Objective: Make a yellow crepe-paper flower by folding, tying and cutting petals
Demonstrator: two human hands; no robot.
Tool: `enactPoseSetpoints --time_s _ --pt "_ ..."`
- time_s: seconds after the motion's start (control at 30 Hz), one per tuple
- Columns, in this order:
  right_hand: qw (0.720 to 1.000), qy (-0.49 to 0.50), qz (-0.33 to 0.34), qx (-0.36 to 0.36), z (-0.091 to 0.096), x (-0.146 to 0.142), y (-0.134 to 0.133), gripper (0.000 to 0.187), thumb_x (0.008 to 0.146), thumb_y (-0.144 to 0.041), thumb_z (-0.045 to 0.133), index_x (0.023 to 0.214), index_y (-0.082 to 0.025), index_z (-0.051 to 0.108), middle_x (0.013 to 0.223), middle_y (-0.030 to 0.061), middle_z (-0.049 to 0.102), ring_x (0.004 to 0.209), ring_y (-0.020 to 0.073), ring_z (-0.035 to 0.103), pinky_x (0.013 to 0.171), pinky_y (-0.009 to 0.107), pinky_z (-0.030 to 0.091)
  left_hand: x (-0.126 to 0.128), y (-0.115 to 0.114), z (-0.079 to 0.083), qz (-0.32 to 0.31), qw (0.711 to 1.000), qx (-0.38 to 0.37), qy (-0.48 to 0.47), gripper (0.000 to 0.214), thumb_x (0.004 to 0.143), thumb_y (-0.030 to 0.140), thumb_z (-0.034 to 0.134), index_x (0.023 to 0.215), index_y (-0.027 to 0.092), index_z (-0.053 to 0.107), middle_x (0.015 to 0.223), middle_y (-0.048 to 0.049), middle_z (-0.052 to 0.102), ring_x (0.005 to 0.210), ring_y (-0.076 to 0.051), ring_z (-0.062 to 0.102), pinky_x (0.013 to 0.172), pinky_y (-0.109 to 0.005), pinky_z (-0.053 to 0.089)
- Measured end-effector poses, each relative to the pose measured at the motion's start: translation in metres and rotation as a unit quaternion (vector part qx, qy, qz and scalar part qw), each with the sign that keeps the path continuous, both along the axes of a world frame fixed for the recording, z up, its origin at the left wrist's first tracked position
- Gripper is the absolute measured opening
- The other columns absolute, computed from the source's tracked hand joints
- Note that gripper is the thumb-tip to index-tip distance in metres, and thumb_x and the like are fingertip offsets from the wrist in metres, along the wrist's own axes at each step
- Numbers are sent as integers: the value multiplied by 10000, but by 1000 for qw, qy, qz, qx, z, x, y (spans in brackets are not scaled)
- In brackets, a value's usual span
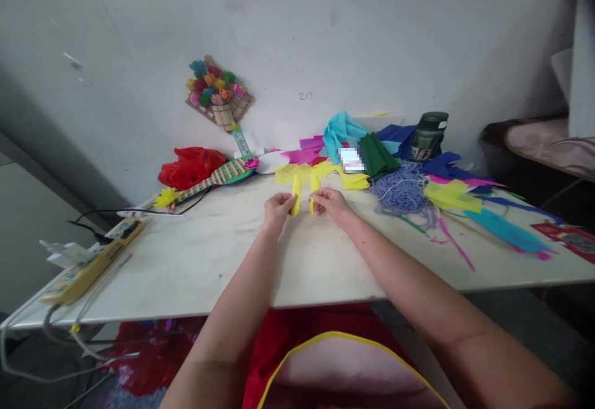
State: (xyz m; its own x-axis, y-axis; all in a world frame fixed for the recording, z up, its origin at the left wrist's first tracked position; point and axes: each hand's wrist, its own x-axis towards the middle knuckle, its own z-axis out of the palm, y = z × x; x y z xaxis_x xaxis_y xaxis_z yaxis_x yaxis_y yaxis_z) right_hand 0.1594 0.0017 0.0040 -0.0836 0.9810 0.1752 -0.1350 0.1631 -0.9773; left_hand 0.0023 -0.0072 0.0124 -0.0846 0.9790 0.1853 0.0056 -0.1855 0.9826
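Note:
My left hand (280,209) is closed on a narrow folded strip of yellow crepe paper (296,195), held upright above the white table. A second yellow strip (315,187) stands upright in the closed fingers of my right hand (331,202). A small gap separates the two strips. Just beyond them, flat yellow paper sheets (292,174) lie on the table. To the right of my right hand is a tangled heap of purple-blue yarn (400,191).
Green, blue and pink papers, including a folded dark green sheet (377,156), lie at the back. A dark jar (430,136) stands behind the yarn. At left are a decorated green guitar shape (227,173), a red plastic bag (191,167) and a power strip (88,266) with cables.

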Motion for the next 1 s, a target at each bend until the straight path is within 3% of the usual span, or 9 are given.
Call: enactPoseSetpoints --time_s 0.2,0.33,0.43,0.53,0.63,0.7,1.0 --pt "1000 -14 1 18 -2 -1 1 229 624 -258 606 819 -163 532 510 -56 542 378 63 449 373 193 410 -2 7 -8 21 1000 -7 -1 336 565 413 686 688 121 576 531 -5 571 438 -82 486 437 -208 379" --pt "1000 -5 1 30 -2 0 1 620 638 -228 591 1215 -196 365 498 -87 547 368 79 444 367 199 399 0 8 -11 31 999 -13 -1 345 548 418 691 681 123 574 541 -9 575 446 -91 497 435 -214 389" --pt "1000 13 7 15 -1 0 0 796 650 -218 594 1337 -187 195 518 -84 564 370 83 440 376 210 405 -1 9 -12 31 999 -12 -3 347 536 420 697 675 125 578 564 -14 586 471 -98 513 452 -219 403" --pt "999 25 21 -9 1 0 -2 697 641 -215 624 1267 -163 323 611 -36 620 383 73 443 388 216 408 -1 10 -13 32 999 -8 6 338 536 418 696 670 126 589 565 -9 578 477 -95 503 462 -222 404" --pt "998 19 47 -24 3 0 -3 428 613 -251 676 998 -145 520 671 4 647 397 56 437 403 211 406 -2 10 -14 34 999 -4 16 322 545 412 691 662 126 600 553 -5 564 472 -87 483 468 -220 391" --pt "998 9 56 -29 3 1 -4 309 590 -276 701 826 -142 552 628 -1 632 405 53 438 404 203 397 -2 9 -13 36 999 -1 19 311 551 406 689 660 126 607 547 -2 558 474 -82 471 473 -215 378" --pt "997 11 32 -64 2 2 -2 303 486 -319 755 653 -139 576 454 -62 492 404 52 421 394 192 371 -4 10 -12 80 995 -5 57 335 522 399 712 703 120 665 487 27 498 444 -58 402 447 -199 297"
